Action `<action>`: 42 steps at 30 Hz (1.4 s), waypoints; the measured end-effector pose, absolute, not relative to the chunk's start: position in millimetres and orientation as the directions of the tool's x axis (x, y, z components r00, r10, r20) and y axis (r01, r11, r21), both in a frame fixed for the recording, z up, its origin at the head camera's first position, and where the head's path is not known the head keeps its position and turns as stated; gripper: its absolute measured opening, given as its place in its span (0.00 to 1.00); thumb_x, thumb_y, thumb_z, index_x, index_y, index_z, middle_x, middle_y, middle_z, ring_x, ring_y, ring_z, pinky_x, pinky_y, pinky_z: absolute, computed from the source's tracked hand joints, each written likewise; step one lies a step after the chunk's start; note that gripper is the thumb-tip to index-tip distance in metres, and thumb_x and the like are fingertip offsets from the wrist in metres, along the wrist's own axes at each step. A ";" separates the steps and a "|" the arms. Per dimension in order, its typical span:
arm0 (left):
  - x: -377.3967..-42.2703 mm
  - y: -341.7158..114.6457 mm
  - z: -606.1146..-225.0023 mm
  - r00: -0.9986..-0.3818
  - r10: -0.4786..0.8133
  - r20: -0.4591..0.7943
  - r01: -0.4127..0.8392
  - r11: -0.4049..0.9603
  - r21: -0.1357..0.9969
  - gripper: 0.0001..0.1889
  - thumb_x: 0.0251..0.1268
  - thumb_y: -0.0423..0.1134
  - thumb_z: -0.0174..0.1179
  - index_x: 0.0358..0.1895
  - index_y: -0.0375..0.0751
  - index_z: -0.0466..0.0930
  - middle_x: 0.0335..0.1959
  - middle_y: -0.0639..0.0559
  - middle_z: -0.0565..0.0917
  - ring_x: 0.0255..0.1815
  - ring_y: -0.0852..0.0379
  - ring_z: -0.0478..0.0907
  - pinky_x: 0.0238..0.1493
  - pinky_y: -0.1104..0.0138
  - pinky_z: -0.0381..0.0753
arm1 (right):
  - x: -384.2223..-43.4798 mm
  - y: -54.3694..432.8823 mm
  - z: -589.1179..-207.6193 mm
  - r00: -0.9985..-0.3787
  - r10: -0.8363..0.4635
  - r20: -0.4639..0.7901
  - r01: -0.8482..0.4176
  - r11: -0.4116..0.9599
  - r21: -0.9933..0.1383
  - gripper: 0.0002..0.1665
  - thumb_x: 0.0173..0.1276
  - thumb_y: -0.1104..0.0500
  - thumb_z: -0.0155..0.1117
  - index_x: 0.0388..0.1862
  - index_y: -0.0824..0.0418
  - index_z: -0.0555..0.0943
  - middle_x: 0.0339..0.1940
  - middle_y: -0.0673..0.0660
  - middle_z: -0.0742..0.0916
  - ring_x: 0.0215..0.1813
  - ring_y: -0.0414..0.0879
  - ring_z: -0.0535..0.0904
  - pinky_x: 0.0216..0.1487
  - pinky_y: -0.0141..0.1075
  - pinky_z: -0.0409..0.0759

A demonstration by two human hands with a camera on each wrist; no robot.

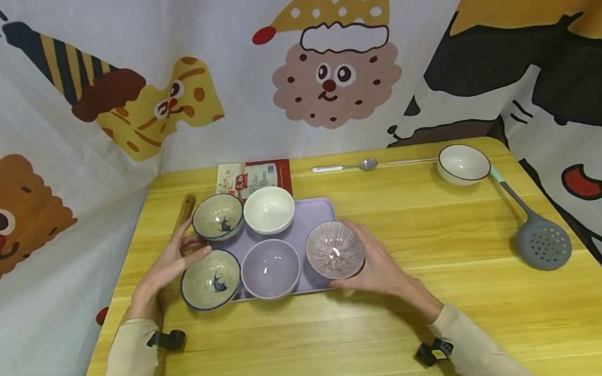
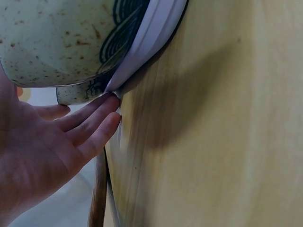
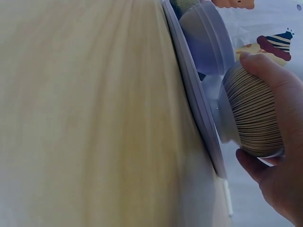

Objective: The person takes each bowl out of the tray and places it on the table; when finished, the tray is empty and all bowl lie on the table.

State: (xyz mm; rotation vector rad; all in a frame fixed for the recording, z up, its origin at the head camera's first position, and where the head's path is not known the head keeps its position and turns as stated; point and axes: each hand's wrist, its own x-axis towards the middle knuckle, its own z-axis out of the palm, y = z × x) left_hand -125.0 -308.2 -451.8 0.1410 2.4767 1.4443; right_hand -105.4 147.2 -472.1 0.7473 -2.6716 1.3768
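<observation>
Both sleeves came in from the bottom edge, each with a little black clip on the wrist. Her or his right hand [image 1: 382, 269] was curled around the striped bowl [image 1: 334, 250], thumb on the far side and fingers wrapped under the near side, gripping it at the front right corner of the lilac tray [image 1: 315, 213]. From the right wrist view, that bowl's foot looked like it was touching the tray's edge, tilted a bit, though I couldn't say for sure it was resting there.

Over on the other side, the left hand [image 1: 172, 264] was flat and relaxed, fingers straight, holding nothing. Its fingertips [image 2: 111, 101] touched the tray's left rim, tucked between the two speckled fish bowls: the near fish bowl [image 1: 211, 279] by the thumb and the far fish bowl [image 1: 218, 216] above the fingers. Both hung partly over the tray's left edge.

Also on the tray were a purple bowl [image 1: 270, 269] up front and a white bowl [image 1: 269, 209] behind it. Further off on the yellow table [image 1: 445, 306] sat a red packet [image 1: 253, 178], a metal spoon [image 1: 346, 166], a brown-rimmed bowl [image 1: 463, 164] and a grey skimmer [image 1: 541, 242].
</observation>
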 end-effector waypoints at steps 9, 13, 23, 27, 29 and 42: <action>-123.6 -308.5 -448.6 -0.959 0.206 -0.192 -0.065 0.502 0.862 0.52 0.73 0.41 0.61 0.83 0.41 0.27 0.71 0.20 0.66 0.71 0.26 0.67 0.70 0.38 0.70 | -107.7 163.7 -464.8 -0.899 -0.313 0.306 -0.429 0.494 -0.756 0.75 0.34 0.48 0.91 0.80 0.59 0.59 0.70 0.62 0.75 0.66 0.61 0.76 0.64 0.65 0.77; -123.2 -309.4 -448.7 -0.959 0.206 -0.195 -0.068 0.502 0.862 0.53 0.73 0.41 0.61 0.82 0.41 0.26 0.71 0.20 0.65 0.71 0.26 0.66 0.70 0.37 0.70 | -108.6 173.1 -462.7 -0.913 -0.274 0.303 -0.405 0.499 -0.766 0.75 0.35 0.50 0.91 0.81 0.57 0.58 0.71 0.63 0.74 0.65 0.62 0.76 0.62 0.65 0.78; -123.8 -310.2 -449.1 -0.956 0.212 -0.203 -0.071 0.503 0.862 0.53 0.73 0.43 0.61 0.82 0.40 0.26 0.71 0.21 0.65 0.71 0.26 0.66 0.70 0.38 0.70 | -108.9 205.0 -458.4 -0.947 -0.116 0.299 -0.311 0.566 -0.763 0.74 0.36 0.53 0.91 0.81 0.58 0.57 0.71 0.69 0.72 0.68 0.66 0.71 0.65 0.68 0.73; -125.4 -310.2 -449.4 -0.954 0.220 -0.203 -0.068 0.500 0.864 0.53 0.73 0.43 0.61 0.82 0.38 0.26 0.71 0.21 0.66 0.72 0.27 0.66 0.71 0.38 0.69 | -109.6 220.4 -459.6 -0.948 -0.061 0.312 -0.287 0.589 -0.756 0.74 0.36 0.55 0.90 0.81 0.60 0.57 0.74 0.69 0.70 0.69 0.67 0.70 0.65 0.69 0.71; -125.9 -310.2 -449.3 -0.954 0.219 -0.204 -0.070 0.501 0.863 0.53 0.73 0.43 0.61 0.82 0.38 0.26 0.71 0.21 0.66 0.72 0.27 0.66 0.71 0.39 0.70 | -110.5 227.6 -460.3 -0.947 -0.042 0.319 -0.281 0.594 -0.754 0.75 0.36 0.56 0.90 0.81 0.61 0.57 0.75 0.69 0.69 0.69 0.68 0.69 0.65 0.69 0.70; -126.4 -309.4 -446.9 -0.950 0.228 -0.212 -0.073 0.501 0.862 0.53 0.73 0.43 0.61 0.82 0.40 0.26 0.71 0.21 0.66 0.72 0.27 0.66 0.71 0.39 0.69 | -112.8 269.9 -460.2 -0.935 0.149 0.322 -0.168 0.614 -0.771 0.71 0.37 0.62 0.88 0.81 0.59 0.58 0.72 0.70 0.72 0.68 0.66 0.70 0.65 0.64 0.69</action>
